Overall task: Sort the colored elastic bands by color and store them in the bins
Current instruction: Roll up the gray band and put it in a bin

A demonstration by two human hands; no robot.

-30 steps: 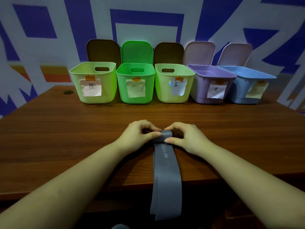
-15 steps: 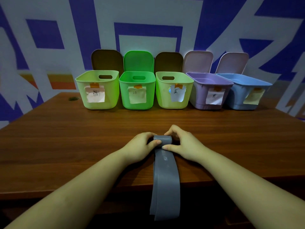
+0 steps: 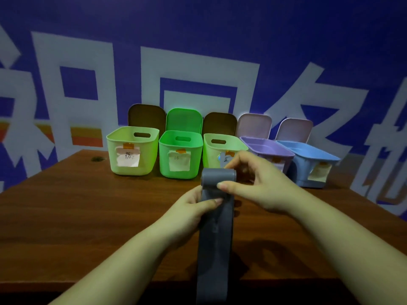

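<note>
A wide grey elastic band (image 3: 214,243) hangs from both hands, lifted above the wooden table (image 3: 77,216); its top end is rolled into a small coil. My left hand (image 3: 191,208) pinches the flat strip just below the coil. My right hand (image 3: 259,183) grips the coil from the right, thumb on its front. The band's lower end drops past the table's front edge. Several labelled bins stand in a row at the back: a pale green bin (image 3: 132,150), a bright green bin (image 3: 180,154), a yellow-green bin (image 3: 212,150), a purple bin (image 3: 267,149) and a blue bin (image 3: 308,158).
Each bin has a paper label taped to its front and an open lid standing behind it. A blue and white patterned wall rises right behind the bins. A small dark spot (image 3: 97,159) lies on the table at the far left.
Both hands have lifted the band off the table and moved it toward the bins. The rolled coil at its top has grown. The camera view has tilted upward.
</note>
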